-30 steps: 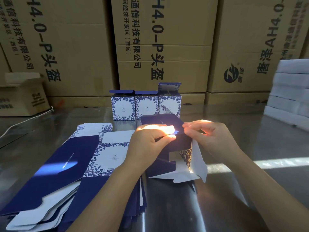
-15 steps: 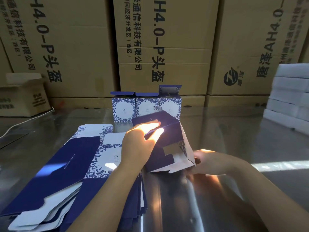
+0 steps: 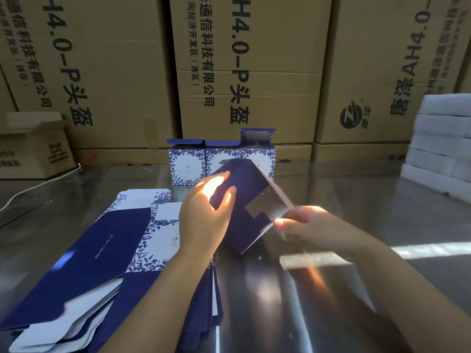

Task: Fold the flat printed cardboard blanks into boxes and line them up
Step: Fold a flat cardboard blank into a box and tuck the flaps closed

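A half-formed navy box [image 3: 246, 200] is tilted above the shiny table, its open end facing me. My left hand [image 3: 204, 215] grips its left side, thumb on the near face and fingers over the top edge. My right hand [image 3: 308, 225] pinches a white-backed end flap at the lower right corner. A fanned stack of flat blue-and-white floral blanks [image 3: 96, 256] lies at the near left. Three folded boxes [image 3: 219, 159] stand in a row behind, the rightmost with its lid flap up.
Tall brown shipping cartons [image 3: 242, 67] wall off the back. A small open carton [image 3: 33, 146] and a white cable [image 3: 38, 184] are at the left. White foam slabs [image 3: 441, 146] are stacked at the right edge. The metal table [image 3: 356, 189] reflects glare.
My right hand dropped from the box's top to its lower end, then rose holding the end flap. The box has tipped up and lifted; my left hand stayed on its left side.
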Motion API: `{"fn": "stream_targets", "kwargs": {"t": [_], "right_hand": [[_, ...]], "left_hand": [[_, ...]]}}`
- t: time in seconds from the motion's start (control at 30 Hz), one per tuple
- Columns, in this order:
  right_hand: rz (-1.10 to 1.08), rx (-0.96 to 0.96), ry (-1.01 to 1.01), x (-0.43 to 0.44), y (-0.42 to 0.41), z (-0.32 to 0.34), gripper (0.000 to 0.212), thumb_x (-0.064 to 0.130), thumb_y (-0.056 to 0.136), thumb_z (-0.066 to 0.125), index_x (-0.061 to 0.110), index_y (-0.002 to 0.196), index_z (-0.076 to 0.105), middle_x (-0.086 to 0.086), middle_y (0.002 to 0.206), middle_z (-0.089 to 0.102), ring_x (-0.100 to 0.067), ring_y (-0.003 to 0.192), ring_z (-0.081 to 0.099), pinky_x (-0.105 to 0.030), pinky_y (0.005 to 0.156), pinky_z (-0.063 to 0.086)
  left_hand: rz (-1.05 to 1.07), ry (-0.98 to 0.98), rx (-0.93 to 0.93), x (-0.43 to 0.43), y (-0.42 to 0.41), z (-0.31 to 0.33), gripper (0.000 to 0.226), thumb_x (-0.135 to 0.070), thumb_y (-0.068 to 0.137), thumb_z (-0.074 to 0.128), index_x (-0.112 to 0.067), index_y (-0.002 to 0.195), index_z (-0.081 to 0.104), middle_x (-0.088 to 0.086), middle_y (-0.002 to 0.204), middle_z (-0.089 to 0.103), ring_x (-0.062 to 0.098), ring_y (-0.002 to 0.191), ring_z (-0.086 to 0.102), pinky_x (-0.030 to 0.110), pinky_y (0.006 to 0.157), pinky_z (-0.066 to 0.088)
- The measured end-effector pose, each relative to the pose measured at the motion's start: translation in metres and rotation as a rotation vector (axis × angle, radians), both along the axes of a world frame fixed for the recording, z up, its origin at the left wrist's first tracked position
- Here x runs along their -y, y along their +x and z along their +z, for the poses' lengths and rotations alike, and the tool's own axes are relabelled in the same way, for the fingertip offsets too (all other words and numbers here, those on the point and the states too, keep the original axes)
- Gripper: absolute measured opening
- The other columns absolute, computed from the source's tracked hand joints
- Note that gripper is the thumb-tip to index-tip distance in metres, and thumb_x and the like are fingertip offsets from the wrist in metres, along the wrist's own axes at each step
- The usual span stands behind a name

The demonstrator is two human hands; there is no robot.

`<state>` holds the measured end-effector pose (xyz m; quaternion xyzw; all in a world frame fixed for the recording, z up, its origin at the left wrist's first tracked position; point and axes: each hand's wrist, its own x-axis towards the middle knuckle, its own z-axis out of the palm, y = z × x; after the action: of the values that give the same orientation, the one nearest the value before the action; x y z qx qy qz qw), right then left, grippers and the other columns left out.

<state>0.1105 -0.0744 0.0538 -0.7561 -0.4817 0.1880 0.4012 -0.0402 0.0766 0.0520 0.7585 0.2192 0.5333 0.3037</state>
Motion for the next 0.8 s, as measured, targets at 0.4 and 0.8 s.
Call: {"fn": "stream_targets", "kwargs": {"t": [0.4,0.8], "right_hand": [[-0.023,-0.394,0.455,-0.007,-0.001,0.002,0.039,0.042,0.091,0.057,0.032,0.128,0.052,0.005,0.107,0.072,-0.015,0.093,0.070,-0.022,0.072,0.055],[-0.061,-0.278,0.477,-0.006,-0.007,0.002,0.036,0.033,0.094,0.054,0.029,0.129,0.051,0.020,0.094,0.070,-0.003,0.081,0.069,-0.012,0.062,0.050]], "left_hand": [[-0.041,0.087,-0.002,0.006,0.000,-0.001,0.031,-0.032,0.078,0.060,-0.052,0.087,0.038,-0.044,0.114,0.046,-0.016,0.089,0.052,0.020,0.063,0.044],[-0.090,0.328,-0.141,0.013,-0.006,0.000,0.066,-0.037,0.075,0.056,-0.059,0.129,0.025,-0.025,0.132,0.029,-0.001,0.085,0.048,0.023,0.061,0.046]]}}
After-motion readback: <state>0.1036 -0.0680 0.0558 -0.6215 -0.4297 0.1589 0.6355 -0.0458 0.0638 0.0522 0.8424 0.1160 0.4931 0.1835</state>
